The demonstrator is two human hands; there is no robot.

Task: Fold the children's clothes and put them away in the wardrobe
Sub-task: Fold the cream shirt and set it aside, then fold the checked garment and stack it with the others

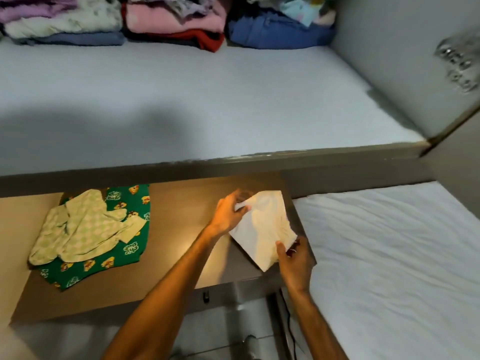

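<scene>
Gripping folded white garment (262,229) over lower brown shelf (176,229) — left hand (228,211) pinching far edge, right hand (293,258) clamping near corner; risking fold springing open on release — garment hanging past shelf edge near bed (389,255)

- Setting is reading as a home bedroom.
- Wardrobe shelf (181,100) is holding folded clothes stacks (171,24) at its back.
- Bed with white sheet (389,255) is lying beside a brown surface (181,216) carrying children's garments (88,229).
</scene>
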